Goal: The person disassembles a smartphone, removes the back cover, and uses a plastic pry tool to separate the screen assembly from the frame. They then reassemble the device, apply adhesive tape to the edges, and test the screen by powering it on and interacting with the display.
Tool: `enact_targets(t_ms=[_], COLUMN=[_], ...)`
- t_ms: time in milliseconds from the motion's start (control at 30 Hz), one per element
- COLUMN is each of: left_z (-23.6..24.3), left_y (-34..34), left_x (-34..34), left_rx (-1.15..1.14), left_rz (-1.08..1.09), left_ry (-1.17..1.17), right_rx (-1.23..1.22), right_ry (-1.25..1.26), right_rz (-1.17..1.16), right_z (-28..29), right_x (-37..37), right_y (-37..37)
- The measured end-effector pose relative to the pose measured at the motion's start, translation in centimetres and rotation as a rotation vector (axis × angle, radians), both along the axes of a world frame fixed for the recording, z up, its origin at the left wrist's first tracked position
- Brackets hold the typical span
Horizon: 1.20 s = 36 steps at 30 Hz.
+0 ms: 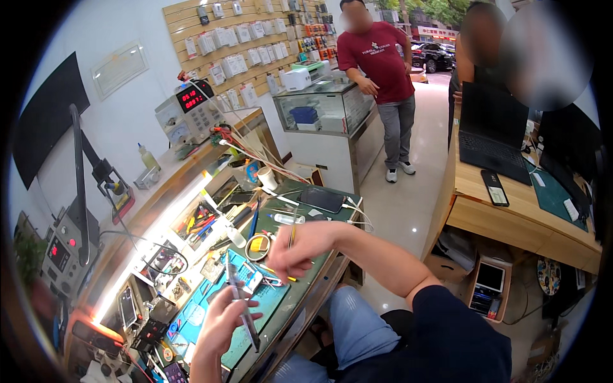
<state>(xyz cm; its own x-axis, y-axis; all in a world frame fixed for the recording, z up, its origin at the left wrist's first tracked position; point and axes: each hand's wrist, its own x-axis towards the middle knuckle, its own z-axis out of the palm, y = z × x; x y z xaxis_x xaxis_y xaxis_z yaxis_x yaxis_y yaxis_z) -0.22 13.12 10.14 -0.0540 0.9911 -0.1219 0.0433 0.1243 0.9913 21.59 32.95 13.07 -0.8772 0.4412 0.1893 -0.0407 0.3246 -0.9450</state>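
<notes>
My left hand [220,319] grips a thin flat slab, seemingly a phone [249,325], tilted nearly edge-on above the blue work mat [265,314]. To its upper right, my right hand [300,250] is closed, its fingers bent around a slim gold-and-dark tool [292,235] that points upward; its exact kind is hard to make out. The hands are apart, with a gap between the right fingers and the slab. Beside the right hand lie a roll of tape [258,247] and a clear bottle [235,237].
Hand tools [203,220] and small parts crowd the bench's left side under a bright light strip. A dark phone [321,200] with a white cable lies at the far end. A laptop [493,150] stands on the right desk. Two people stand beyond, one in a red shirt [387,64].
</notes>
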Motion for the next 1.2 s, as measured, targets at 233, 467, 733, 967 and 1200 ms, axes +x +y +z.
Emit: enact_targets(t_ms=[233, 467, 733, 967, 1200], left_z=[-0.8, -3.8, -6.7, -6.5, -6.3], left_y=[-1.8, -3.2, -4.9, -3.9, -3.6], left_x=[-2.5, -1.0, -2.0, -2.7, -2.6], left_rx=[-0.067, 0.012, 0.051, 0.006, -0.014], left_rz=[0.096, 0.043, 0.054, 0.001, -0.003], left_ry=[-0.218, 1.072, 1.097, 1.08, 1.101], right_rx=[-0.022, -0.132, 0.579, 0.607, 0.645], right_ry=[-0.173, 0.167, 0.371, 0.438, 0.46], right_rz=[0.135, -0.17, -0.161, -0.097, -0.068], right_z=[-1.4, -11.8, -16.6, -18.2, -18.3], right_x=[0.4, -0.6, -3.2, -3.1, -3.5], right_y=[0.2, -6.3, -8.6, -7.5, -7.3])
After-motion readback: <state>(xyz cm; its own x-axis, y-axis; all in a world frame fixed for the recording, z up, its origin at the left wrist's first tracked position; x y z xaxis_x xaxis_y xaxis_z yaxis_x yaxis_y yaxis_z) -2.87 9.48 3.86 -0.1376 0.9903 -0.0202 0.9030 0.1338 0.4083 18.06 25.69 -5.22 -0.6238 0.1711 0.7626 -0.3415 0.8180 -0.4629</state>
